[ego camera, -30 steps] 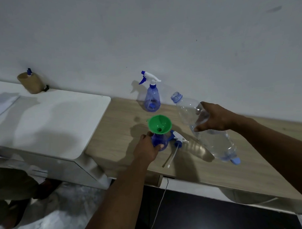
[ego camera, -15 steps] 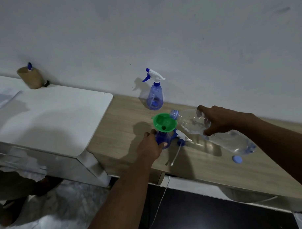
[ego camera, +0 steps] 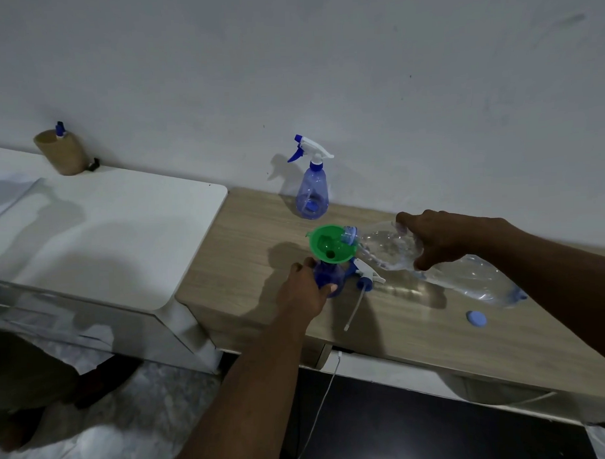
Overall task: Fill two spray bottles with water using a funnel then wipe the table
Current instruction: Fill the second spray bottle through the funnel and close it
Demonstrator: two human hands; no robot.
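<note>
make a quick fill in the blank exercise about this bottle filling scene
1. The left hand grips the spray bottle that holds a ____ funnel.
2. The right hand tips the water bottle, its mouth over the ____.
3. The blue cap lies loose on the ____.
4. The other spray bottle stands close to the ____.
Missing words: green; funnel; table; wall.

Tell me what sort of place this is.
Probably a plain room in a home, perhaps a study corner. A wood-look desk stands against a bare white wall, a white table sits beside it, and a white cable hangs below the desk's front edge.
</note>
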